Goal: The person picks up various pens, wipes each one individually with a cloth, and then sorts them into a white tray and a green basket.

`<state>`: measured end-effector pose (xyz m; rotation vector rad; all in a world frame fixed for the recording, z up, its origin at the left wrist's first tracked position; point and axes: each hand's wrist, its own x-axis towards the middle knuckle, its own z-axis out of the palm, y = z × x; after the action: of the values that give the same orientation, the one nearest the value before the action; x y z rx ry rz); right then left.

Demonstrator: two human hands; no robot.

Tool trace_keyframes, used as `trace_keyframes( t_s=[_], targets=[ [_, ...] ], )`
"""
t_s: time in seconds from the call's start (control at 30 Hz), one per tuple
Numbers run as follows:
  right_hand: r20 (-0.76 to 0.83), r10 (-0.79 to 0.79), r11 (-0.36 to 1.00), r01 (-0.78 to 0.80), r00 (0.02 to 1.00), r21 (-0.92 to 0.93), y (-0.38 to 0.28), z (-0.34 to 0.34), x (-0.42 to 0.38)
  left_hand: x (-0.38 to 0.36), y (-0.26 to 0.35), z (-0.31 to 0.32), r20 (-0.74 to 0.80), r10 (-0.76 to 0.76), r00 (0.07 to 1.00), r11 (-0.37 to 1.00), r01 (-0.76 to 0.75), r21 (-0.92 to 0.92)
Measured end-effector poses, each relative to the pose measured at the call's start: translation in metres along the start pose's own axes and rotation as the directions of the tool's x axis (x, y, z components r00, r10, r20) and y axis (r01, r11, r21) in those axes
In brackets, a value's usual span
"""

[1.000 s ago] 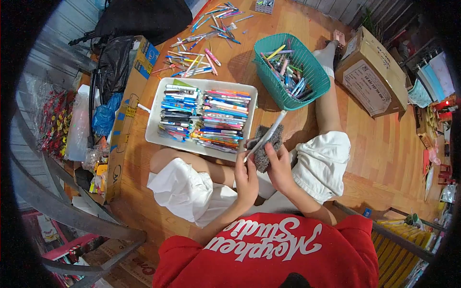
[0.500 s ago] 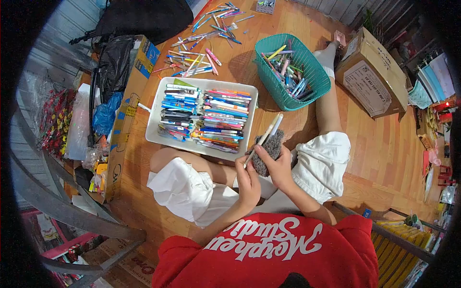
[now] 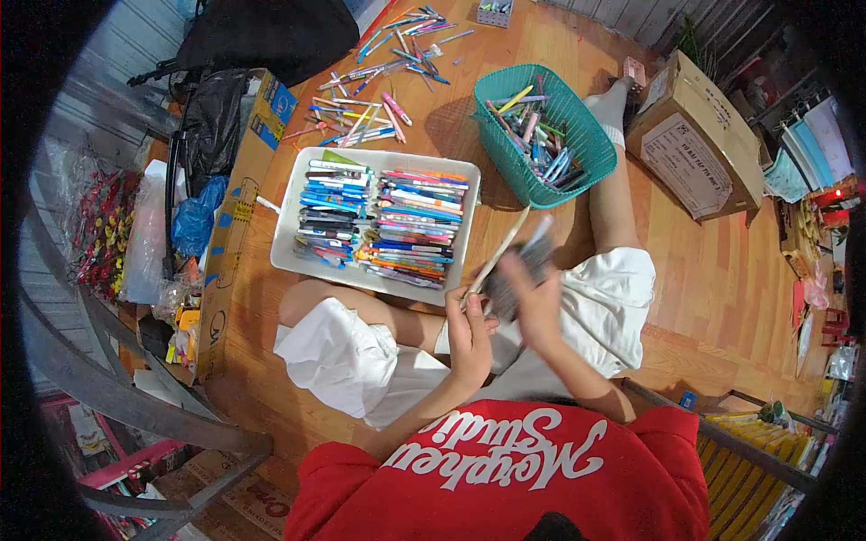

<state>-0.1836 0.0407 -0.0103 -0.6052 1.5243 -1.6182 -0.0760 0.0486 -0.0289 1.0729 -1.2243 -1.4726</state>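
Note:
My left hand [image 3: 469, 338] is closed around the lower end of a slim cream-coloured pen [image 3: 501, 250], which slants up to the right. Blurred by motion, my right hand [image 3: 538, 305] grips a fuzzy grey cloth [image 3: 508, 287] right beside the pen. A pale, smeared stick-like thing [image 3: 538, 232] juts out above the cloth from the same hand. Just beyond my hands, a white tray [image 3: 281, 239] holds two stacked columns of pens [image 3: 419, 216]. A teal basket [image 3: 505, 162] with loose pens and markers in it stands at the upper right, by my outstretched leg.
Loose pens [image 3: 361, 117] lie scattered on the wooden floor behind the tray. On the right stands a cardboard box [image 3: 695, 144]; another carton [image 3: 230, 243] with bags borders the left side. Metal bars [image 3: 153, 397] curve across the lower left.
My right hand and the grey cloth have shifted slightly up and right, off the pen's lower part. My left hand keeps the pen in nearly the same place.

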Motion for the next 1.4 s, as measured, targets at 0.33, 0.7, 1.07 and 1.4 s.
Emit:
trace_keyframes(
  t_s=[0.33,0.7,1.07,1.4],
  targets=[
    [-0.13,-0.03,0.958,0.066,0.991,0.279,-0.011,-0.011,0.044,-0.007,-0.005,-0.01,0.113,-0.066,0.991,0.993,0.077,-0.095],
    [0.076,0.066,0.992,-0.073,0.995,0.106,0.011,-0.002,0.017,-0.007,-0.009,-0.014,-0.003,-0.038,0.999,0.997,0.038,-0.07],
    [0.107,0.1,0.992,-0.107,0.989,0.059,0.015,-0.005,-0.004,-0.015,-0.029,-0.027,0.003,-0.155,0.988,0.988,0.155,-0.014],
    [0.076,0.004,0.956,-0.026,0.997,0.293,-0.021,-0.015,0.041,-0.016,-0.018,-0.013,-0.026,-0.053,0.998,0.999,0.053,0.012]
  ],
)
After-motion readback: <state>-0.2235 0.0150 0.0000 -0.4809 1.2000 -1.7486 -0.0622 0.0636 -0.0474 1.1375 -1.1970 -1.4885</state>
